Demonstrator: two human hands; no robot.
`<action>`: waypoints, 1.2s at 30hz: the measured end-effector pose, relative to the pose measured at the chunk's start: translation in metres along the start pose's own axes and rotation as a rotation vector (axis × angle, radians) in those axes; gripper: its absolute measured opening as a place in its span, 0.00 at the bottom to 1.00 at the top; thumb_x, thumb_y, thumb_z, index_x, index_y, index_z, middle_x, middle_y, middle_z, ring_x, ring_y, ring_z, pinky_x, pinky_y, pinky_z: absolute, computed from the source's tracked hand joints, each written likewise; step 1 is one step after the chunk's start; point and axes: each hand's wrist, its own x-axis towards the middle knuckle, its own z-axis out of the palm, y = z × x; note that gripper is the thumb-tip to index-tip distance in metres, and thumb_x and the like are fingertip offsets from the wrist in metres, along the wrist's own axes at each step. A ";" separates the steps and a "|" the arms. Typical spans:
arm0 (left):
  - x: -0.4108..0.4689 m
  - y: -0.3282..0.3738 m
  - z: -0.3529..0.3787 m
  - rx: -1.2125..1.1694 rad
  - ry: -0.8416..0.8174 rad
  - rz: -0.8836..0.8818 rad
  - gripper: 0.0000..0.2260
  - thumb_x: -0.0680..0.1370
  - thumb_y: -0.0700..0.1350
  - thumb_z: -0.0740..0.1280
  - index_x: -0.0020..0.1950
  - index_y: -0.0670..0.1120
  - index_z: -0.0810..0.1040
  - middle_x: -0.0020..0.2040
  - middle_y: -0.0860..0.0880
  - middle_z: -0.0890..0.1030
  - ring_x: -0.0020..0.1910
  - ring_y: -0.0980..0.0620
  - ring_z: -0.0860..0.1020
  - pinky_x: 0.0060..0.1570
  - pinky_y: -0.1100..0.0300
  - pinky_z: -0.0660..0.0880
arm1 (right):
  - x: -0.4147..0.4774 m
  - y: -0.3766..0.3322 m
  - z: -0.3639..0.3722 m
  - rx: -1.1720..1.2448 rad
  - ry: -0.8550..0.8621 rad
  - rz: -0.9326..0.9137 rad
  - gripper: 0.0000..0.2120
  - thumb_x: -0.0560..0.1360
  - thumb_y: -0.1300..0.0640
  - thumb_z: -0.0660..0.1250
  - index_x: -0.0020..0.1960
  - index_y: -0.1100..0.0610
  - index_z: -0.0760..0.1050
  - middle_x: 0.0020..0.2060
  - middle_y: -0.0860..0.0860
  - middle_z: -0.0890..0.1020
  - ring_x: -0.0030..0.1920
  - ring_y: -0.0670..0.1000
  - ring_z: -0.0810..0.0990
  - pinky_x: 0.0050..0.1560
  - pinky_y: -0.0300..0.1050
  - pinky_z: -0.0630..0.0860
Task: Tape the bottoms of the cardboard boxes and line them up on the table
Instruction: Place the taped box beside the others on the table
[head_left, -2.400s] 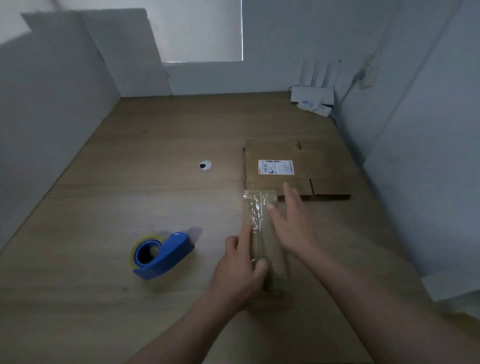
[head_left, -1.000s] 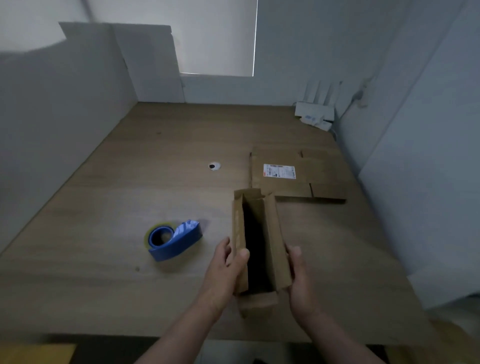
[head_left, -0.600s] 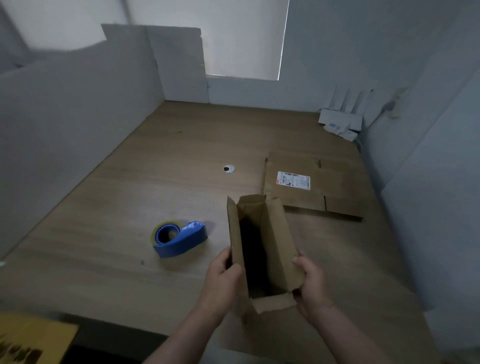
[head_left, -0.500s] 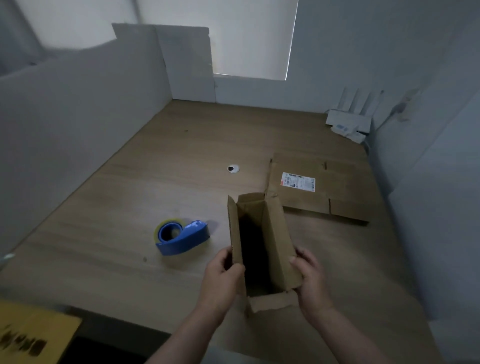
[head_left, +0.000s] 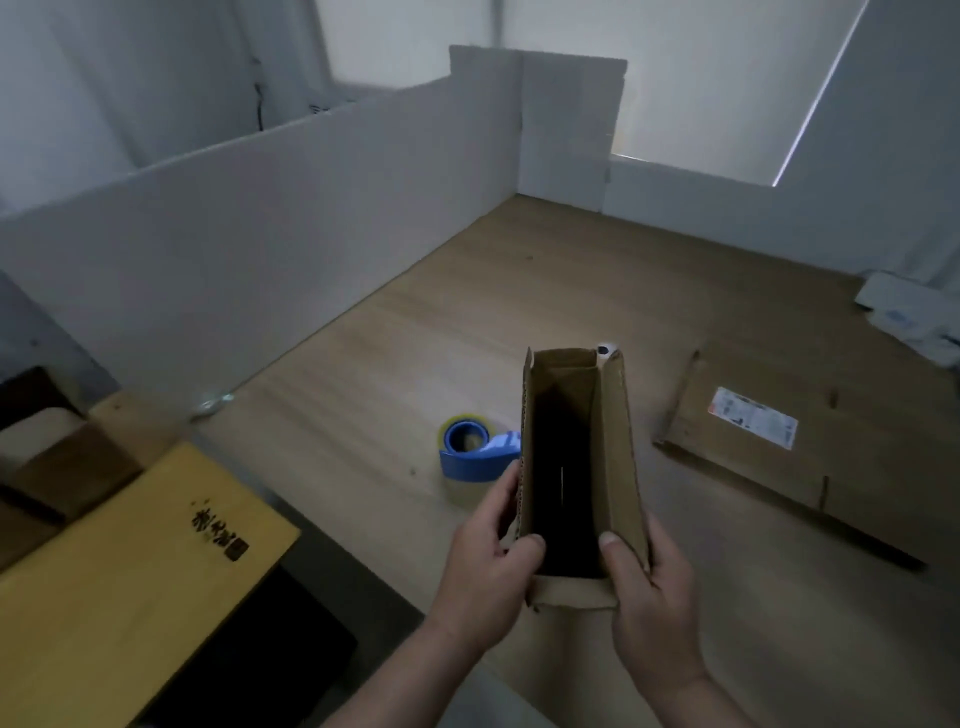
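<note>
I hold a narrow cardboard box (head_left: 618, 447) with its open side up, above the wooden table (head_left: 519, 291) near its front edge. My left hand (head_left: 491, 561) grips the box's left wall, thumb over the rim. My right hand (head_left: 649, 597) grips the right wall, thumb inside the opening. Top flaps stand up at both ends of the box. A blue tape dispenser (head_left: 475, 452) with a yellowish roll lies on the table just left of the box. A flattened cardboard box (head_left: 810, 447) with a white label lies to the right.
White partition boards (head_left: 260, 244) fence the table on the left and at the back. A small round white object (head_left: 604, 349) sits behind the held box. White items (head_left: 909, 312) lie at the far right. A yellow box (head_left: 119, 587) and brown cartons (head_left: 47, 457) stand off the table's left front.
The box was lying taped side up under my hands; I turned it open side up and now hold it by both walls. The view has swung to the left, showing the yellow box.
</note>
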 end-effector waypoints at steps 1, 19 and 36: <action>0.000 0.004 -0.012 -0.006 0.038 0.013 0.30 0.73 0.37 0.63 0.74 0.54 0.69 0.62 0.54 0.81 0.62 0.54 0.79 0.64 0.51 0.77 | 0.003 -0.007 0.012 0.006 -0.029 -0.015 0.19 0.78 0.73 0.62 0.63 0.57 0.79 0.50 0.46 0.86 0.52 0.44 0.83 0.49 0.34 0.79; -0.076 -0.042 -0.338 -0.111 0.728 -0.086 0.22 0.73 0.46 0.67 0.66 0.58 0.72 0.56 0.56 0.82 0.57 0.56 0.80 0.57 0.49 0.80 | -0.037 -0.020 0.368 -0.099 -0.835 0.128 0.14 0.81 0.62 0.61 0.58 0.45 0.75 0.44 0.44 0.85 0.46 0.42 0.84 0.40 0.34 0.78; -0.043 -0.089 -0.423 -0.114 0.837 -0.305 0.26 0.78 0.40 0.69 0.69 0.58 0.62 0.57 0.59 0.77 0.47 0.72 0.77 0.42 0.69 0.77 | 0.005 0.047 0.490 -0.310 -1.038 0.276 0.14 0.81 0.58 0.64 0.65 0.48 0.72 0.53 0.40 0.82 0.52 0.35 0.79 0.45 0.25 0.74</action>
